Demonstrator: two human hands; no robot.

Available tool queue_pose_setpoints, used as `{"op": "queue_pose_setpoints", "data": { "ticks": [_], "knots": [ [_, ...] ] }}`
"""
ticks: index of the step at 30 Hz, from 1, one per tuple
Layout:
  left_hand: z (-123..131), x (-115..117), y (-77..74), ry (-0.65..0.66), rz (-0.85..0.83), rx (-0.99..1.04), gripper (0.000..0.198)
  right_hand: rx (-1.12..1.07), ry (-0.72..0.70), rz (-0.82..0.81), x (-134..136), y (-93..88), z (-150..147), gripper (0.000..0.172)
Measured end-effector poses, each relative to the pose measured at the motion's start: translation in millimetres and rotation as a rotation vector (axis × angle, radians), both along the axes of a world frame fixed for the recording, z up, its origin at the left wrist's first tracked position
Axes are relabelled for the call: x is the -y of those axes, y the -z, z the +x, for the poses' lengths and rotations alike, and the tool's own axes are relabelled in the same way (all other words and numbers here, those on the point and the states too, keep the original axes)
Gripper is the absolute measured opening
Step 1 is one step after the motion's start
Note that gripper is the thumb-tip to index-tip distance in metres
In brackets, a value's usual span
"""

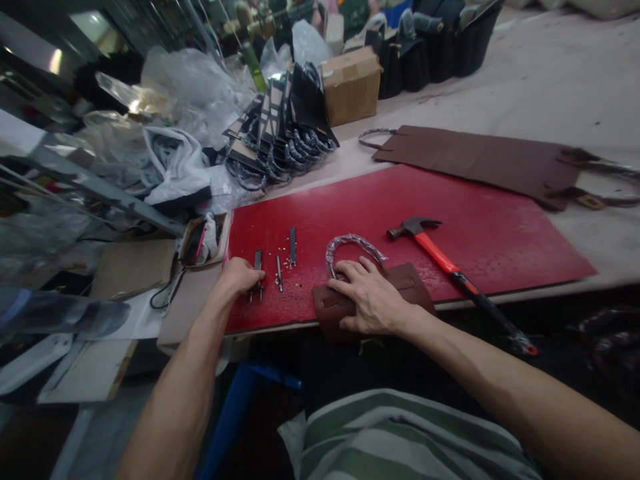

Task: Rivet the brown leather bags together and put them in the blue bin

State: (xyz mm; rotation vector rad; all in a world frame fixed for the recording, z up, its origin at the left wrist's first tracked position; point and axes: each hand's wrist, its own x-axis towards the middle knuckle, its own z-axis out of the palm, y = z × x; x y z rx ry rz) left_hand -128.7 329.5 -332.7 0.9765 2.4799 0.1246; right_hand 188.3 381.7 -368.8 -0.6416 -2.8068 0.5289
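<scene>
At the left end of the red board (350, 200), my left hand (241, 275) is closed, its fingertips pinching a dark two-pronged metal punch (258, 259). My right hand (370, 297) lies open with fingers spread, pressing on a brown leather bag panel (407, 283) at the board's front edge. The panel's handle (356, 239), wrapped in clear plastic, arches out beyond my fingers. Between my hands lie a thin metal punch (279, 273) and a flat metal punch (293, 247), among small scattered bits. Right of the panel rests a claw hammer (440, 257), its handle jutting over the front edge.
A long brown leather piece with handles (470, 160) lies behind the board. Farther back are stacked dark bag panels (285, 133), a cardboard box (351, 85) and black bags (430, 53). Left of the board stands a small box (203, 243) with odds and ends.
</scene>
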Motion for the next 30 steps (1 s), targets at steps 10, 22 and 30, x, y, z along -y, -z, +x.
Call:
{"op": "queue_pose_setpoints", "data": {
  "ticks": [10, 22, 30],
  "knots": [
    [40.5, 62.7, 18.1, -0.195, 0.946, 0.474, 0.044, 0.011, 0.034, -0.001, 3.5, 5.3, -3.0, 0.079],
    [95.3, 88.8, 60.0, 0.186, 1.066, 0.199, 0.026, 0.061, 0.035, -0.008, 3.9, 1.5, -3.4, 0.083],
    [116.0, 85.5, 63.6, 0.109, 1.206, 0.365, 0.019, 0.083, 0.054, 0.003, 6.0, -0.4, -6.8, 0.091]
  ]
}}
